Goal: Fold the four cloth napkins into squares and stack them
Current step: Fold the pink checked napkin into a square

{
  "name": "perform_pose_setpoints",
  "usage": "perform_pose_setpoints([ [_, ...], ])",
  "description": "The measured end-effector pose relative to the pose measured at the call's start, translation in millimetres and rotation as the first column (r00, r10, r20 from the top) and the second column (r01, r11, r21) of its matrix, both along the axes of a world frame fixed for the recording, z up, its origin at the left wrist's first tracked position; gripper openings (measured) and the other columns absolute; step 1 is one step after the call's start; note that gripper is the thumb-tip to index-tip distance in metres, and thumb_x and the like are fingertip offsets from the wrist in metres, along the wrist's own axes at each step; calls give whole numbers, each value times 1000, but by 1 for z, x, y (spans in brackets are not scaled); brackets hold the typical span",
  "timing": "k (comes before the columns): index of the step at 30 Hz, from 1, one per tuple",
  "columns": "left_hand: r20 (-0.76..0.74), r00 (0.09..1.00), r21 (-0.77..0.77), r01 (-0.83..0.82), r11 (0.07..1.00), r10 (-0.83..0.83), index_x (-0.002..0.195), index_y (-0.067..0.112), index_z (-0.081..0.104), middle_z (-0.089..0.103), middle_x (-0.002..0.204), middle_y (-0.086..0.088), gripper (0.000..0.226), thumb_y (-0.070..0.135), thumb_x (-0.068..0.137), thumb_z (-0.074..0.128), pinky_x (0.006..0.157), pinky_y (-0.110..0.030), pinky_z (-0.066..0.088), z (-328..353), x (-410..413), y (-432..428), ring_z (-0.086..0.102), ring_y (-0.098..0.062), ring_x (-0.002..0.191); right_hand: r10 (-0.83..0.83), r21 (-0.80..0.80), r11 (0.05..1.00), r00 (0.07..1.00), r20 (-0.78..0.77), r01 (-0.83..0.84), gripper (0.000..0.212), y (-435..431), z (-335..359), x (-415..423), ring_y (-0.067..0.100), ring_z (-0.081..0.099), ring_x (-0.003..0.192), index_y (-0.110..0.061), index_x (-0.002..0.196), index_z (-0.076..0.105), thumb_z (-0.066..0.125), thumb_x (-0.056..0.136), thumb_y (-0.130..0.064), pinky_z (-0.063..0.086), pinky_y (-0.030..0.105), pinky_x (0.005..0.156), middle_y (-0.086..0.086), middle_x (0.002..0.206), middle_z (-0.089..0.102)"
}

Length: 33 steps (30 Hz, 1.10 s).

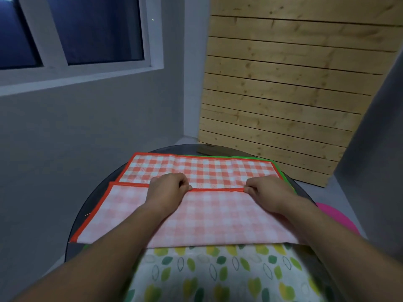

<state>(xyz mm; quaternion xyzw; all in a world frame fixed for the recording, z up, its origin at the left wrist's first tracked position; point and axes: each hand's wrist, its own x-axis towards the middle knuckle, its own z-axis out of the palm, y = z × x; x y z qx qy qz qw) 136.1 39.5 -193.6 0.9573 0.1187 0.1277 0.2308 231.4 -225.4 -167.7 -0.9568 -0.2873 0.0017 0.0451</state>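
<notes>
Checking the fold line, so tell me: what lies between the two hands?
In the head view, only the napkin's red hem runs between the left hand and right hand, both pinching it. Checked cloth lies on either side; nothing else.

Matt cloth napkin (202, 171), glossy table (91, 205)

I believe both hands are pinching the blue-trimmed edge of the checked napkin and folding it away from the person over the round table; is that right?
Not quite: the head view shows the trim is red-orange, not blue. Otherwise yes: the left hand and right hand both pinch the hemmed edge of the checked napkin, folding it away from the person over the round table.
</notes>
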Motion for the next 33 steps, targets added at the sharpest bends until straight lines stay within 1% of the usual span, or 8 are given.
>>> perform_pose_setpoints([
  [4, 14, 1000, 66, -16, 998, 15, 100, 29, 69, 71, 98, 9, 19, 43, 97, 58, 97, -39, 40, -6, 1, 0, 62, -13, 91, -27, 61, 998, 999, -36, 29, 22, -3, -4, 1, 18, 58, 83, -28, 88, 62, 54, 95, -47, 51, 34, 72, -10, 87, 65],
  [13, -62, 996, -86, 55, 995, -60, 91, 33, 64, 68, 97, 12, 11, 27, 97, 56, 105, -43, 39, -1, -1, 7, 59, -14, 98, -61, 200, 976, 990, -128, 86, 21, -12, -9, 7, 14, 56, 75, -27, 72, 58, 65, 90, -33, 46, 33, 67, -10, 76, 60],
  [18, -7, 1000, -45, 21, 999, -22, 90, 32, 65, 67, 95, 11, 16, 21, 98, 56, 96, -37, 32, -5, -1, -1, 56, -13, 95, -114, 183, 973, 984, -138, 139, 18, -8, -4, 4, 18, 58, 79, -24, 74, 61, 67, 88, -35, 50, 35, 72, -8, 81, 63],
  [21, 34, 999, -13, -21, 1000, 22, 98, 34, 66, 66, 99, 10, 15, 23, 99, 56, 94, -33, 31, -11, -2, -4, 55, -13, 96, -131, -13, 991, 974, 182, 136, 19, 2, 2, -9, 22, 57, 96, -27, 96, 64, 58, 90, -44, 46, 35, 85, -3, 100, 64],
  [23, 38, 999, -6, -30, 1000, 30, 103, 33, 67, 66, 103, 10, 15, 24, 99, 56, 99, -35, 33, -12, -3, -5, 54, -12, 97, -66, 40, 998, 952, 300, 57, 26, 15, -1, -28, 20, 53, 103, -27, 107, 64, 49, 95, -45, 40, 37, 94, -3, 106, 63],
  [26, 31, 999, -6, -27, 1000, 28, 106, 32, 68, 66, 106, 9, 16, 25, 99, 56, 103, -36, 33, -11, -2, -4, 54, -12, 99, 41, 202, 977, 993, 110, -62, 33, 33, -7, -60, 11, 48, 108, -29, 114, 62, 43, 97, -50, 37, 37, 103, -11, 114, 60],
  [29, 40, 999, -5, -28, 1000, 28, 106, 32, 68, 67, 106, 9, 15, 24, 99, 57, 103, -37, 33, -12, -2, -4, 54, -13, 100, 82, 175, 982, 995, -48, -72, 49, 41, -13, -73, 14, 40, 127, -30, 132, 53, 33, 97, -59, 29, 40, 111, -9, 136, 53],
  [33, 47, 998, 6, -28, 1000, 28, 106, 33, 68, 67, 106, 8, 15, 25, 99, 57, 101, -36, 34, -13, -2, -3, 54, -13, 99, 70, -16, 997, 976, -208, -75, 70, 43, -21, -78, 20, -4, 152, -34, 155, 13, 17, 95, -69, 0, 45, 123, -4, 166, 1],
])
